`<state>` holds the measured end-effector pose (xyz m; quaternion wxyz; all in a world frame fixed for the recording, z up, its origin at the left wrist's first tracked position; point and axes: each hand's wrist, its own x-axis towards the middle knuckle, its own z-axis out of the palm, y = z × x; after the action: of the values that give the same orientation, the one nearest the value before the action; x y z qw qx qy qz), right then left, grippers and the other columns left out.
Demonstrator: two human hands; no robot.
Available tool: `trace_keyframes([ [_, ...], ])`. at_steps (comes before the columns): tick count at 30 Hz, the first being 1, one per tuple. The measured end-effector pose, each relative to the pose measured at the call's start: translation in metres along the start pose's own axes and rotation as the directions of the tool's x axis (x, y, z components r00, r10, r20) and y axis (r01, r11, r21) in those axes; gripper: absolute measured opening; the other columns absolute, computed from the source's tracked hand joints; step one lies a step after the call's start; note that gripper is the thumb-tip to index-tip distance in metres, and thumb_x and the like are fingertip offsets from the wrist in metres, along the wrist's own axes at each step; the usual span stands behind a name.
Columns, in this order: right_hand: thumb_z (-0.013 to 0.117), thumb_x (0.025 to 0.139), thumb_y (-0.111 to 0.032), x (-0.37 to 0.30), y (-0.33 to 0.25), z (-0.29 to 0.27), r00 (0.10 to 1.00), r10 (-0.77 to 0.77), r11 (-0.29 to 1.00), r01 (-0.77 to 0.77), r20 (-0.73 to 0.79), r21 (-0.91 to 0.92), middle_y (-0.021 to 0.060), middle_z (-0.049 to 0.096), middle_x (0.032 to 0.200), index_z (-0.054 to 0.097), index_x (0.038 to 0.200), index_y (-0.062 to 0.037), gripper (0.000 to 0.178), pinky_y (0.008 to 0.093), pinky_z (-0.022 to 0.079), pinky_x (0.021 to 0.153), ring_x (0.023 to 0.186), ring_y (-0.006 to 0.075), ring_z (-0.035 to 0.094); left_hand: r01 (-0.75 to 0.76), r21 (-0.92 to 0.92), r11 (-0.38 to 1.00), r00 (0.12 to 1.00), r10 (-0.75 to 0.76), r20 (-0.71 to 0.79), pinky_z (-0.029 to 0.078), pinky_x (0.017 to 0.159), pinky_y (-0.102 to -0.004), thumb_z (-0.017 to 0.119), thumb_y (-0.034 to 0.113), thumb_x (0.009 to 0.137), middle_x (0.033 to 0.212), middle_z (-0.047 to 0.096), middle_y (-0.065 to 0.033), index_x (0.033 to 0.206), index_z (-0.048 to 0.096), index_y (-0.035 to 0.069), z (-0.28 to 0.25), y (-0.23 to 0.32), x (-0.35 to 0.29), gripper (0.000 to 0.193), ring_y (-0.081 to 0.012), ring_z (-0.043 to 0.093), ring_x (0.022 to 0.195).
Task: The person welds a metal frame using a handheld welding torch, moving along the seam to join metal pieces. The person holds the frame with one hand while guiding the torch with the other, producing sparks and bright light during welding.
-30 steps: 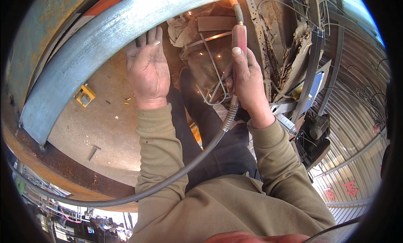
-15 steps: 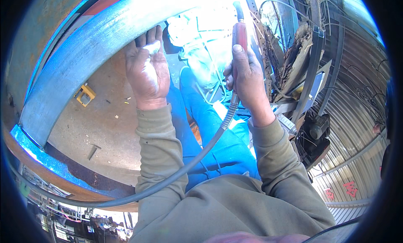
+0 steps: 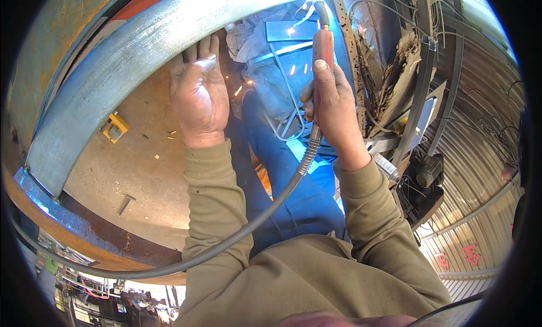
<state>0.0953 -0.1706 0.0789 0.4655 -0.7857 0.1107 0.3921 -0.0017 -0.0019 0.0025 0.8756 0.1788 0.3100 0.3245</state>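
In my right hand is the red handle of a welding torch; my fingers wrap round it, thumb on top. Its dark neck points up to a bright spot at the far end of a curved grey metal tube. Sparks scatter below that spot. From the handle a grey cable with a spring sleeve bends down across my left forearm. My left hand is raised palm up, fingers stretched out, with the fingertips against the tube's lower edge. Whether they press on it, I cannot tell.
A rusty steel beam runs along the lower left, meeting the tube's end. On the floor lie a yellow block-like piece and a bolt-like piece. Bent metal rods stand beyond my knees. Scrap boards and wires crowd the right, before a corrugated wall.
The wide white glare round the torch tip has shrunk to a small bright spot, and sparks now show below it. Both hands and the torch hold nearly the same place.
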Motion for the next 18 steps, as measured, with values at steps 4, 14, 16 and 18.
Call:
trace_keyframes([
  [4, 0.053, 0.112, -0.044, 0.001, 0.003, 0.000, 1.000, -0.016, 1.000, 0.015, -0.009, -0.004, 0.0023, 0.058, 0.071, 0.054, 0.122, -0.0023, 0.043, 0.0250, 0.044, 0.049, 0.054, 0.0071, 0.053, -0.046, 0.076, 0.996, 0.998, 0.042, 0.053, 0.018, 0.136, -0.0523, 0.055, -0.002, 0.087, 0.162, 0.042, -0.0168, 0.161, 0.036, 0.006, 0.001, -0.001, 0.000, 0.078, -0.0364, 0.034, 0.157],
  [14, 0.052, 0.112, -0.047, -0.009, -0.004, 0.000, 0.999, 0.007, 0.998, -0.005, -0.037, 0.069, 0.0039, 0.058, 0.068, 0.055, 0.130, -0.0027, 0.048, 0.0236, 0.039, 0.044, 0.047, 0.0090, 0.049, -0.018, 0.072, 0.997, 1.000, 0.018, -0.004, 0.019, 0.134, -0.0517, 0.053, -0.005, 0.089, 0.162, 0.042, -0.0155, 0.161, 0.036, 0.005, 0.007, 0.001, 0.000, 0.075, -0.0354, 0.032, 0.157],
  [16, 0.050, 0.112, -0.047, -0.021, -0.005, -0.010, 0.997, 0.064, 0.992, -0.059, -0.037, 0.112, 0.0042, 0.058, 0.068, 0.054, 0.137, -0.0022, 0.052, 0.0239, 0.040, 0.044, 0.047, 0.0093, 0.048, -0.003, 0.054, 0.999, 1.000, 0.004, -0.030, 0.021, 0.134, -0.0520, 0.053, -0.006, 0.089, 0.160, 0.043, -0.0152, 0.159, 0.038, 0.005, 0.006, 0.001, 0.000, 0.072, -0.0354, 0.034, 0.156],
  [18, 0.047, 0.112, -0.048, -0.034, -0.007, -0.024, 0.995, 0.097, 0.988, -0.095, -0.013, 0.125, 0.0044, 0.056, 0.070, 0.049, 0.148, -0.0024, 0.058, 0.0249, 0.040, 0.045, 0.047, 0.0094, 0.045, 0.016, 0.034, 0.999, 0.999, -0.015, -0.034, 0.024, 0.133, -0.0523, 0.053, -0.006, 0.090, 0.159, 0.043, -0.0151, 0.157, 0.040, 0.005, 0.001, 0.001, 0.000, 0.070, -0.0356, 0.036, 0.155],
])
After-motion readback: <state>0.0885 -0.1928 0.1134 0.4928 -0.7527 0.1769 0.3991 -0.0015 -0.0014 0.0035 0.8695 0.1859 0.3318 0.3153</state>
